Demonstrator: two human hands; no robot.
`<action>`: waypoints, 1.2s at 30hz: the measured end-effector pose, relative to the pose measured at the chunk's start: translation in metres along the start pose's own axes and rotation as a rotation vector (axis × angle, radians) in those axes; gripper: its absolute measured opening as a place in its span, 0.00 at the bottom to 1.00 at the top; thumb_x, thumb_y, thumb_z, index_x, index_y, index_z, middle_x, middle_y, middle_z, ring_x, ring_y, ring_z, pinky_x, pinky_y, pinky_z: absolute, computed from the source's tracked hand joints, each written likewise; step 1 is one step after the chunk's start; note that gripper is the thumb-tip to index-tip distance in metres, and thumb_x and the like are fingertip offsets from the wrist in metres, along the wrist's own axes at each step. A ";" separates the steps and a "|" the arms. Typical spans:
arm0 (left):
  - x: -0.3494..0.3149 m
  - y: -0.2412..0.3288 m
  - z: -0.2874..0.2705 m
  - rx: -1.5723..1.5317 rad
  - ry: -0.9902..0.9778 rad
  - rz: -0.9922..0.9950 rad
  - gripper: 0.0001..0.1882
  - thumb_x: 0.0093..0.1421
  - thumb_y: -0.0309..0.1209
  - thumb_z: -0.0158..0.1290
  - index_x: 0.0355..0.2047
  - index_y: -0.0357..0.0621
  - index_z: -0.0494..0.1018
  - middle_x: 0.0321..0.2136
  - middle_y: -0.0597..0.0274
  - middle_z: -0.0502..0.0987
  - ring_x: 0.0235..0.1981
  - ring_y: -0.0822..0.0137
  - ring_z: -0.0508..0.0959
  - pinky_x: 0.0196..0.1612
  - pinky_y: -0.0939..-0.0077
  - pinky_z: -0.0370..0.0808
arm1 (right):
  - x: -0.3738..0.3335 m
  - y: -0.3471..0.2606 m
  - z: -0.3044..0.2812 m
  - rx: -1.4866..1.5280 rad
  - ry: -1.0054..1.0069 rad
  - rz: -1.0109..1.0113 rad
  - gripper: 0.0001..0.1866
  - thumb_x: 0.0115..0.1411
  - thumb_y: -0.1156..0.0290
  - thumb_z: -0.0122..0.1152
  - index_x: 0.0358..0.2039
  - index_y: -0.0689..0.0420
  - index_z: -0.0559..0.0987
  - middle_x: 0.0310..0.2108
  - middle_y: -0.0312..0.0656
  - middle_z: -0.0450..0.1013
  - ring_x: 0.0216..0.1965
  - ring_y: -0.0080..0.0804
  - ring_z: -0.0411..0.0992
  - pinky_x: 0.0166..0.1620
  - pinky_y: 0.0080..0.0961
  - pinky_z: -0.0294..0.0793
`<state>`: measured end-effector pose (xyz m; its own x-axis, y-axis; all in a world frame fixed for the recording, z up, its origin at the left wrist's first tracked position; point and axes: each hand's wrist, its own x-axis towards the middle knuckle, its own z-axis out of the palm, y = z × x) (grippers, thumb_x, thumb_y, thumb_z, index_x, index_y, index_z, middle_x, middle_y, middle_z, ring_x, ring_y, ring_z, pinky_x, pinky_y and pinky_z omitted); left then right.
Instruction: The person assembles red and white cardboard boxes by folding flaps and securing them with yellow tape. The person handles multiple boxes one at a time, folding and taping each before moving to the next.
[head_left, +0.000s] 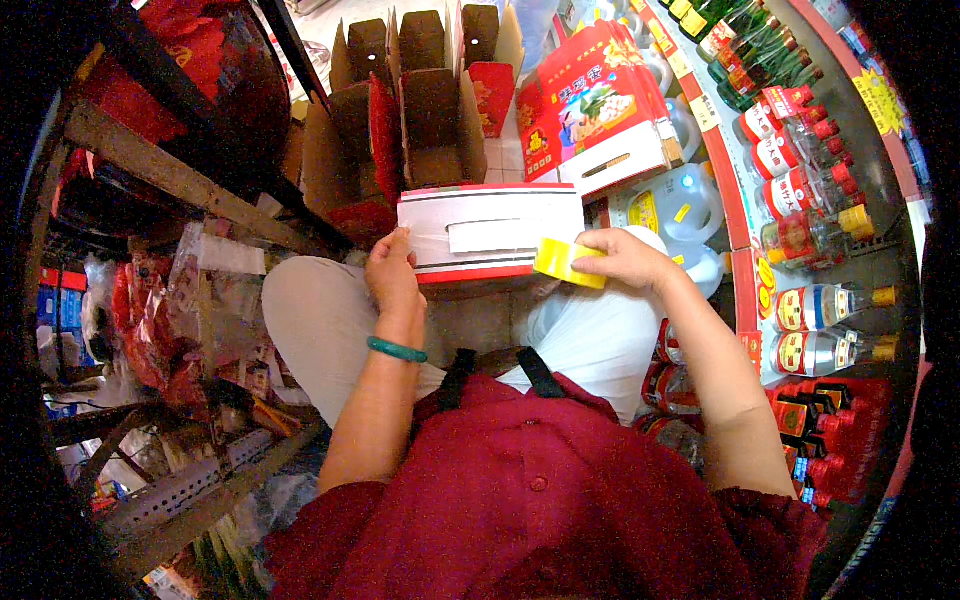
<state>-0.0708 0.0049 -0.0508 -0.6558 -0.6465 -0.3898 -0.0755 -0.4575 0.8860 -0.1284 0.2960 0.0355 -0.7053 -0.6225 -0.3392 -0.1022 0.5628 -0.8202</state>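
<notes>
A white cardboard box [430,255] with red edges and black lines sits in front of my knees, its slotted top facing up. At the box's left edge, my left hand [392,268] is closed, thumb and forefinger pinched against the corner; what lies between them is too small to make out. My right hand [628,262] grips a yellow roll of tape [570,263] at the box's near right edge. A green bangle [397,350] circles my left wrist.
Several open cardboard boxes [430,120] stand beyond the white box. Flattened red printed cartons [590,100] lean at the far right, beside large clear jugs [680,205]. Shelves of bottles [800,230] line the right side. A cluttered rack [200,190] holding plastic bags stands left.
</notes>
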 end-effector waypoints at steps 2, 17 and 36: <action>-0.003 -0.001 -0.001 0.013 -0.030 -0.005 0.06 0.57 0.32 0.54 0.30 0.43 0.73 0.26 0.72 0.73 0.26 0.78 0.68 0.29 0.86 0.66 | 0.000 -0.001 -0.003 -0.048 0.178 -0.017 0.17 0.54 0.56 0.57 0.29 0.59 0.76 0.25 0.43 0.74 0.29 0.31 0.72 0.36 0.29 0.70; 0.025 -0.014 -0.032 -0.403 0.058 -0.293 0.06 0.60 0.30 0.50 0.37 0.46 0.68 0.34 0.68 0.74 0.37 0.71 0.77 0.35 0.77 0.75 | 0.037 -0.011 -0.025 -0.341 0.124 0.004 0.19 0.54 0.54 0.57 0.27 0.59 0.78 0.24 0.45 0.74 0.28 0.32 0.72 0.35 0.29 0.70; 0.055 -0.031 -0.051 -0.562 0.014 -0.478 0.05 0.57 0.26 0.52 0.34 0.43 0.70 0.32 0.59 0.77 0.33 0.69 0.78 0.18 0.86 0.68 | 0.032 -0.020 -0.025 -0.673 0.324 0.132 0.21 0.52 0.48 0.56 0.23 0.57 0.79 0.24 0.50 0.74 0.29 0.47 0.74 0.34 0.38 0.71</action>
<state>-0.0663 -0.0475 -0.1126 -0.6380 -0.3041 -0.7074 0.0483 -0.9327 0.3574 -0.1664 0.2790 0.0526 -0.9015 -0.3948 -0.1774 -0.3356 0.8965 -0.2893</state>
